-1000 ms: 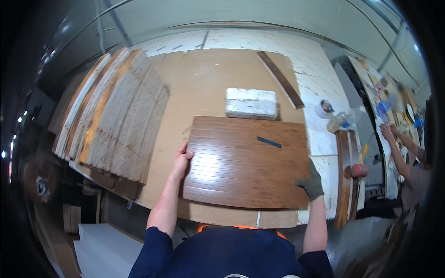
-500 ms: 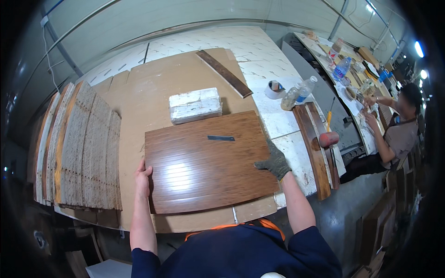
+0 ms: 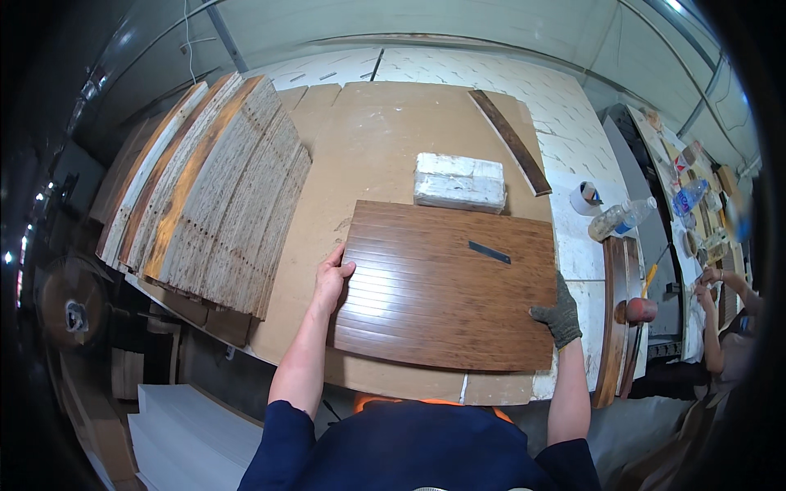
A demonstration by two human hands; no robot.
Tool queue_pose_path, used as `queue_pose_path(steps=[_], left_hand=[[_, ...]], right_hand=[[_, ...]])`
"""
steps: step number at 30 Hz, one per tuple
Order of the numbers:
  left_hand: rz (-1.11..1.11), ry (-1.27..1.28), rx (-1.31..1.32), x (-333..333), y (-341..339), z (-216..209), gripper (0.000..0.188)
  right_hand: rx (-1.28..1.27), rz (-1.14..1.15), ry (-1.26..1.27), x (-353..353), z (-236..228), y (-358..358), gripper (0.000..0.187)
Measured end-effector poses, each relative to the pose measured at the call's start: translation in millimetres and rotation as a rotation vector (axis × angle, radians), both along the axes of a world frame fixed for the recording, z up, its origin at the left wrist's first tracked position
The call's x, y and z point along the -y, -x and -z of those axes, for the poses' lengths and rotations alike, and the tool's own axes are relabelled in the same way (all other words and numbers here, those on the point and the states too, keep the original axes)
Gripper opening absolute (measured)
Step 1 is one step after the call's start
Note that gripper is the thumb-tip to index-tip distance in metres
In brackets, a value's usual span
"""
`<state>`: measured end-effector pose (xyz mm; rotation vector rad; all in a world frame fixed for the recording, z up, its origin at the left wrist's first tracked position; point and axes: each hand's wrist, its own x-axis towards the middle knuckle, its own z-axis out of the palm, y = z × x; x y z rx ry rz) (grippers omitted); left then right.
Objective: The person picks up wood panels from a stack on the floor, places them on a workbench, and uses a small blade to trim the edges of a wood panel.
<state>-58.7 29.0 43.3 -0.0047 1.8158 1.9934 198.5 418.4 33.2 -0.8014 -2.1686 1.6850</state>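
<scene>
A glossy brown wood panel (image 3: 442,303), scored with parallel grooves, lies in front of me over the cardboard. On its left edge my bare left hand (image 3: 332,278) is closed, thumb on top and fingers along the side. My right hand (image 3: 560,313), in a dark grey-green glove, grips the opposite edge with its thumb on the face; its other fingers are partly hidden. A small dark flat strip (image 3: 490,252) rests on the panel near its far right part. Just beyond the far edge sits a white wrapped block (image 3: 460,182).
Stacked boards (image 3: 229,196) stand on edge at left. A dark wood strip (image 3: 512,143) lies at the far right of the cardboard (image 3: 368,123). Rightward are a cup (image 3: 585,199), plastic bottles (image 3: 626,217), long planks (image 3: 614,327) and a red-headed mallet (image 3: 641,309). Another person (image 3: 729,327) works at a side bench.
My view has turned left, so the whole scene sits further right in the picture. Both hands keep their hold on the panel's two sides.
</scene>
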Motion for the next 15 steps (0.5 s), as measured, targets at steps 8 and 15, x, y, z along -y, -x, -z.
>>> queue_pose_path(steps=[8, 15], left_hand=[[-0.010, -0.003, 0.013, -2, 0, -1, 0.052], [-0.010, 0.009, 0.007, -1, 0, 0, 0.053]], right_hand=[[0.021, 0.075, 0.089, 12, -22, 6, 0.099], [0.025, 0.052, 0.079, 10, -22, 4, 0.091]])
